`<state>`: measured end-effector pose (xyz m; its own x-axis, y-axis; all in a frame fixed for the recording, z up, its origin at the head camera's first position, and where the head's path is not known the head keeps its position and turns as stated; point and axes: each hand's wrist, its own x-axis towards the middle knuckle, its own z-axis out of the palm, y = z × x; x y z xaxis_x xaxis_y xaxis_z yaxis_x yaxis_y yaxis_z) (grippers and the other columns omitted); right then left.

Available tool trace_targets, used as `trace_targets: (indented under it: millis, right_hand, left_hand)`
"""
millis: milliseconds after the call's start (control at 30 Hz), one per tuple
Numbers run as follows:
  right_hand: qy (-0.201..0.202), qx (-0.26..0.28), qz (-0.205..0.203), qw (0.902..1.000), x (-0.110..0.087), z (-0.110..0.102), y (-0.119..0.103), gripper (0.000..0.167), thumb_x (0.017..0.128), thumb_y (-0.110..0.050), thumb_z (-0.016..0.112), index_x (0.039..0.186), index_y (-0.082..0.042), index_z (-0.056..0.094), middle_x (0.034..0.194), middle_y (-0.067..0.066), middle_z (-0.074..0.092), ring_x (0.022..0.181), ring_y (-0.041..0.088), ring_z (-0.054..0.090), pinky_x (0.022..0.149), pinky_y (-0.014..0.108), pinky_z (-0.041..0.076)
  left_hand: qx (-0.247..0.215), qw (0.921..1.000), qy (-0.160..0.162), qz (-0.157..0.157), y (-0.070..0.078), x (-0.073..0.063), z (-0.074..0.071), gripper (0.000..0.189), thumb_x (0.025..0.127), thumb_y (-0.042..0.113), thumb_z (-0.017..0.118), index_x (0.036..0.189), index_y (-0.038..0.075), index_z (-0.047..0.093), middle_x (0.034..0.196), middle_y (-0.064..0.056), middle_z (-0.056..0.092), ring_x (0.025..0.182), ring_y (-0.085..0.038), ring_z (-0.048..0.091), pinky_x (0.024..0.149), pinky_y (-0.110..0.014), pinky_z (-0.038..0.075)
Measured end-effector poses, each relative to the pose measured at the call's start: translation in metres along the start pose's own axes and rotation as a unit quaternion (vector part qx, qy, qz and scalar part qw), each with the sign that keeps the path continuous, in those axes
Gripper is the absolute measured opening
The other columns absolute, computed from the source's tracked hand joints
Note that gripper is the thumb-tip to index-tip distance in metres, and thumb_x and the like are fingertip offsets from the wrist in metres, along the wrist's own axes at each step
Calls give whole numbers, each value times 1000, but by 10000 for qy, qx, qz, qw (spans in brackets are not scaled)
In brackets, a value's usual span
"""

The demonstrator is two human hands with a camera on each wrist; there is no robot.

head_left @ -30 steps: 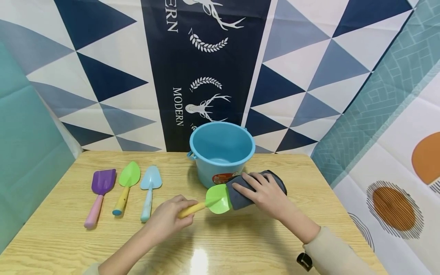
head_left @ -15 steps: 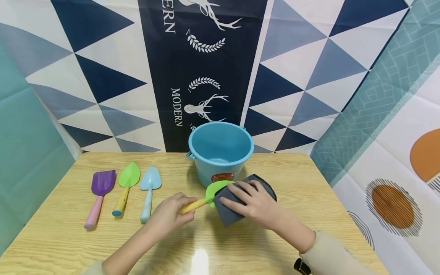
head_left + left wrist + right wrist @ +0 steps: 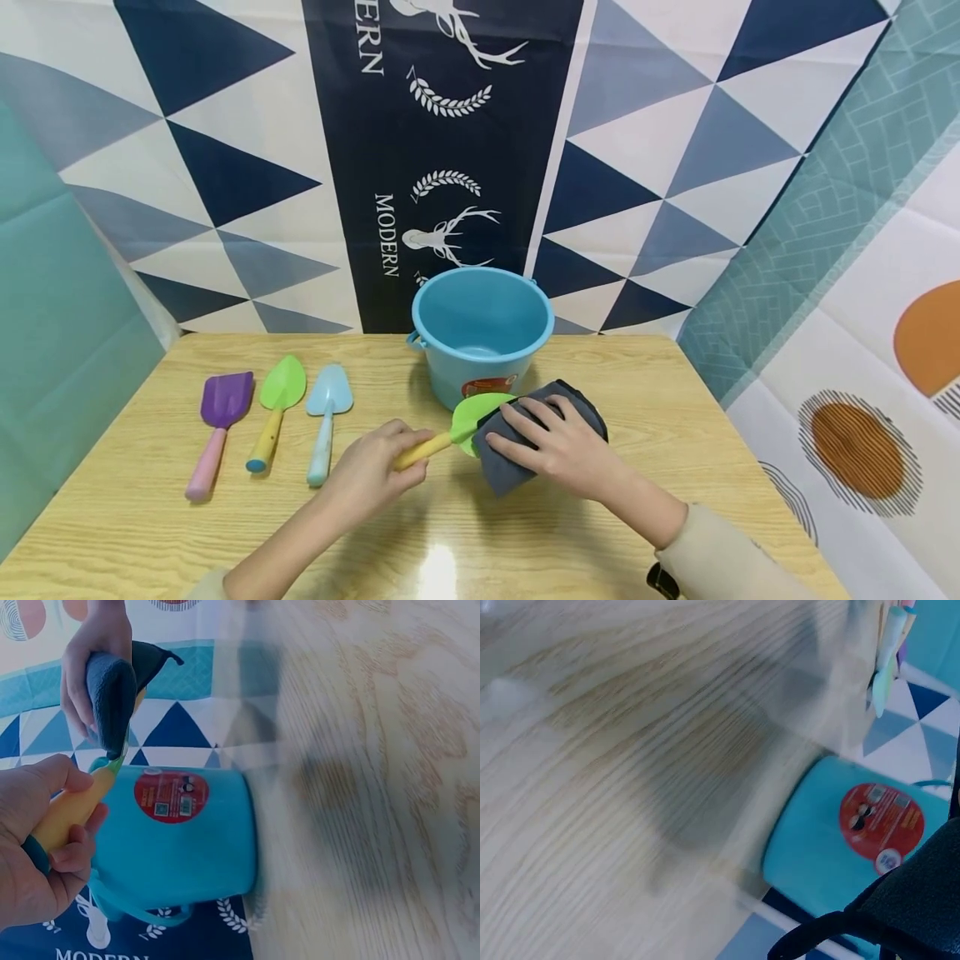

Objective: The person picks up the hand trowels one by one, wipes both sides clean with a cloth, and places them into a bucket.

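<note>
In the head view my left hand (image 3: 375,462) grips the yellow handle of a toy shovel whose green blade (image 3: 467,418) points right. A folded dark grey cloth (image 3: 501,468) covers much of that blade. My right hand (image 3: 564,448) holds the cloth against it, fingers spread over the top. From the left wrist view, the cloth (image 3: 111,701) wraps both sides of the blade, and my left fingers curl round the yellow handle (image 3: 71,814). Only the cloth (image 3: 922,900) shows at the lower right of the right wrist view; the hand itself is out of that frame.
A light blue bucket (image 3: 450,377) stands just behind the hands on the wooden table (image 3: 615,533). On the left lie a purple shovel (image 3: 225,400) with a pink handle, a green trowel (image 3: 283,383) with a yellow handle, and a light blue trowel (image 3: 328,392). Patterned cloth walls enclose the table.
My right hand has moved the cloth left and slightly nearer along the green blade, covering more of it, and the cloth has tilted. Over the last half second little differs. The left hand keeps its grip.
</note>
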<state>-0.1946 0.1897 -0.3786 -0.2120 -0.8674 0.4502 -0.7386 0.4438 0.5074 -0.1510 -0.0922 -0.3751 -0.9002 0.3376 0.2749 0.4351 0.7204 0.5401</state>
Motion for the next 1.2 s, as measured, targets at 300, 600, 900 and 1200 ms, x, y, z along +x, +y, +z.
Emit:
trace_targets:
  millis: [300,600,900,1200]
  right_hand:
    - [173,360,680,9969,-14,5,17,31,95,-12,50,123,-22,60,120,10,62,100,29,61,73,46,50]
    - [519,1686,2266,9579,-20,0,28,71,58,7,80,122,-16,60,120,16,59,103,34,59,79,50,51]
    - [1017,2907,3855,8698,-17,-2,28,55,71,6,75,122,-11,60,120,11,61,111,29,57,88,48,48]
    - [904,3944,4913,7713,-10,-11,23,49,83,-3,67,129,-11,55,122,11,61,104,8,57,85,24,47]
  left_hand:
    - [-249,9997,-27,-68,-8,-6,0,33,78,12,68,111,10,69,82,6,58,61,0,40,52,-15,38]
    - [-806,9966,21,-159,-11,-9,0,32,81,11,67,112,11,68,88,4,62,64,-1,44,53,-16,43]
    - [-1171,9925,229,-256,-11,-9,-1,32,82,12,68,115,10,67,93,4,64,68,-2,48,56,-18,45]
    - [-1599,9827,917,193,-9,-7,7,31,80,10,71,111,11,69,97,4,66,74,-2,53,59,-18,49]
